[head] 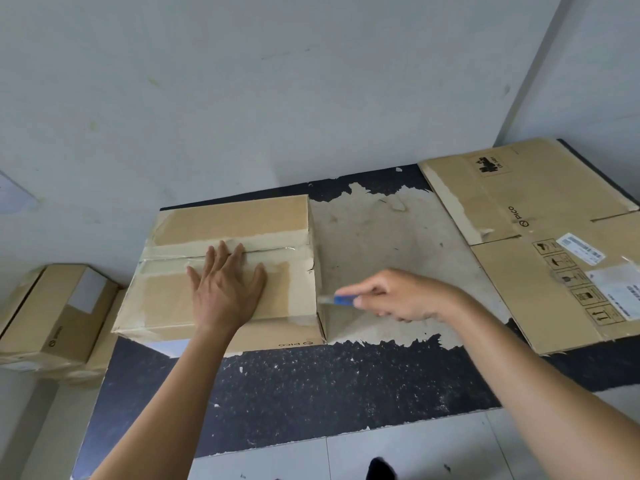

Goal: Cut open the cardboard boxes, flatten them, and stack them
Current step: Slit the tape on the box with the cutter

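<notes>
Head view, from the near edge outward. Nearest, pale floor tiles (pixel 415 455) and a dark shoe tip (pixel 381 468). Next, a dark speckled worktop (pixel 329 386), coating worn to a pale patch across the middle. Over it, two bare forearms reaching forward. Right hand (pixel 398 296) curled round a blue-handled cutter (pixel 341 300), thumb and fingers pinching the handle, tip pointing left at the upper right edge of the cardboard box (pixel 242 216); too blurred to tell whether blade meets cardboard. Left hand (pixel 227 289) pressed flat on the box top, fingers straight and spread, grasping nothing, fingertips reaching the tape seam (pixel 180 253). Box standing on the left part of the worktop, flaps closed and taped along the middle, contents hidden. Off to the right, well apart from the box, flattened cardboard (pixel 512 271) lying on the worktop, printed handling symbols and a white label (pixel 581 251) facing up. Lower down at far left, beside the worktop, a smaller closed box (pixel 59 313) resting on more cardboard, nothing of its inside showing. Farthest back, a plain pale wall (pixel 277 81) meeting another at the right corner.
</notes>
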